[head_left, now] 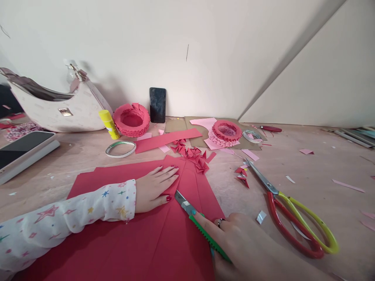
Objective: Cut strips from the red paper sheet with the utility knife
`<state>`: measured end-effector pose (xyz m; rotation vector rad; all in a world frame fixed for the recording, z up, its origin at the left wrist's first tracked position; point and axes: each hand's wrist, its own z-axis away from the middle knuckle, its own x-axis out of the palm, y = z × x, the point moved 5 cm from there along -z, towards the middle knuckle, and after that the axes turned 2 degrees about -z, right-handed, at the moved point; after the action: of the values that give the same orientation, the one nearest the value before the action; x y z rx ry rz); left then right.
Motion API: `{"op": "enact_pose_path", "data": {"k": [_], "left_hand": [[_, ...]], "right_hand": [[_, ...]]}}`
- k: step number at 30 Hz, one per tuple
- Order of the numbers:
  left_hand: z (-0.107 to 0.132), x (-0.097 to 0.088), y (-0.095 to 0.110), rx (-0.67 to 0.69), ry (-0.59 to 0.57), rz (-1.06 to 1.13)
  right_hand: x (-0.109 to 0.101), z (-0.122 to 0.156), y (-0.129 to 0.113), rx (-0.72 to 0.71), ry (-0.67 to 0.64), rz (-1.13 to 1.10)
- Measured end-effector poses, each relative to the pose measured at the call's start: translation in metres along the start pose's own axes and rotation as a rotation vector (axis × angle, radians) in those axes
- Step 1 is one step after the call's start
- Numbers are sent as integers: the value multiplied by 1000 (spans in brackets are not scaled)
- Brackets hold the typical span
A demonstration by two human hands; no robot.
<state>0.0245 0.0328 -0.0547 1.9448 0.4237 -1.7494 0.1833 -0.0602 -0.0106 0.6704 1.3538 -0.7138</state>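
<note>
**Red sheet held flat, knife blade set on it**

At the far left a tablet (25,150) is seen lying on the table (322,168), with a pale handbag (58,111) behind it against the wall. The left arm, in a white sleeve (58,222) printed with stars, is stretched in from the near left edge and laid low across the red paper sheet (131,246), which is spread over the near middle of the table. The left hand (154,188) is pressed palm down on the sheet, its fingers straight, close together and pointed right; nothing is gripped by it.

Beyond it, a yellow glue stick (109,124), a tape ring (120,149), a red paper ring (131,119) and a dark phone (157,104) leaned on the wall are found.

Just right of the left thumb, the metal blade of a green utility knife (202,230) is set on the sheet, angled toward the far left. The knife's handle is clasped by the right hand (246,248), which is brought in from the near right corner with fingers curled shut around it and the index finger laid along the top.

Small folded red pieces (195,156) are clustered at the sheet's far right corner. Farther right, a pink paper ring (226,130) is seen on cardboard, and scissors (293,212) with red and yellow handles are laid just beside the right hand.
</note>
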Motion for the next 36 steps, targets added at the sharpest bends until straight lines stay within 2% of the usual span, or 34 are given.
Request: {"op": "enact_pose_path", "data": {"k": [10, 20, 36], "left_hand": [[0, -1, 0, 0, -13, -6], [0, -1, 1, -17, -41, -19], [0, -1, 2, -22, -29, -41]], "right_hand": [[-4, 0, -1, -30, 60, 43], [2, 2, 1, -67, 89, 49], [10, -2, 4, -5, 43, 44]]}}
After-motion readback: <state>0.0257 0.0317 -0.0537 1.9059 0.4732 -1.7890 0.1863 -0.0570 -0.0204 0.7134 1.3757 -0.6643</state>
